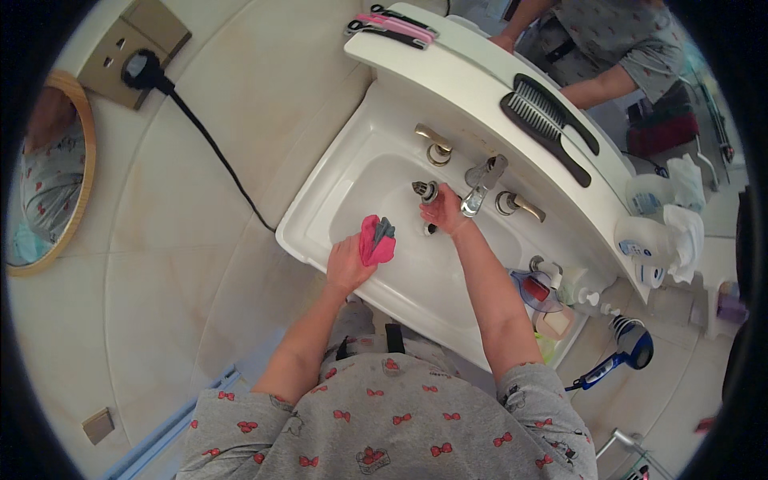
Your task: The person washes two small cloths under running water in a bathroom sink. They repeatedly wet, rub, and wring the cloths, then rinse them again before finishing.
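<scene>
Over the near left part of the white sink basin (364,188), my left hand (346,266) is closed round a bunched pink-and-grey cloth (376,242). My right hand (445,210) is above the basin, just left of the faucet (485,184). Its fingers grip a small round metallic piece (426,190) with a dark slatted tip, much like a drain plug; part of it is hidden by the fingers. Below that hand shows the dark drain hole (430,229). Cloth and metallic piece are apart.
Two tap handles (434,144) (520,206) flank the faucet. Combs (548,124) lie on the white shelf (464,68) beneath a mirror. Bottles and a soap (554,320) crowd the sink's right corner. A blue hair dryer (624,352) hangs beyond; a black cord (212,144) runs along the left wall.
</scene>
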A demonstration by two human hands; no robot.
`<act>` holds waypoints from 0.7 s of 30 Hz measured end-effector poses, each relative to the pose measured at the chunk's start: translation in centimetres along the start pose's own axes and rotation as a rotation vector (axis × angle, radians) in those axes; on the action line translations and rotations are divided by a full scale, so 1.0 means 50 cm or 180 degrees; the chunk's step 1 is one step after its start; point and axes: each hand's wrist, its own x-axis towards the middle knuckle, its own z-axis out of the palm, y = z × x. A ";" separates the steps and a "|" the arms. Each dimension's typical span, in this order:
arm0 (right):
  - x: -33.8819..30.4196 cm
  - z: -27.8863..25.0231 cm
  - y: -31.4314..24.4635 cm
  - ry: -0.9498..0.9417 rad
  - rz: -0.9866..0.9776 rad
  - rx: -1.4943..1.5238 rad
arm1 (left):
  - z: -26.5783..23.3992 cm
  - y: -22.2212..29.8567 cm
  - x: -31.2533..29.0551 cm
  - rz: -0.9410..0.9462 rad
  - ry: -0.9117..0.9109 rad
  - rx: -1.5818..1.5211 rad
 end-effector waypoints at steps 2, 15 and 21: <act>-0.012 0.004 -0.004 -0.0389 0.0078 -0.0644 | 0.003 -0.007 -0.001 0.0008 0.0031 0.0103; -0.022 0.030 -0.022 -0.0208 -0.0213 -0.1382 | 0.010 -0.020 -0.007 0.0322 0.0524 0.0059; -0.049 -0.001 -0.036 -0.0298 0.0713 -0.2833 | 0.013 -0.022 -0.007 0.0082 0.0480 0.0033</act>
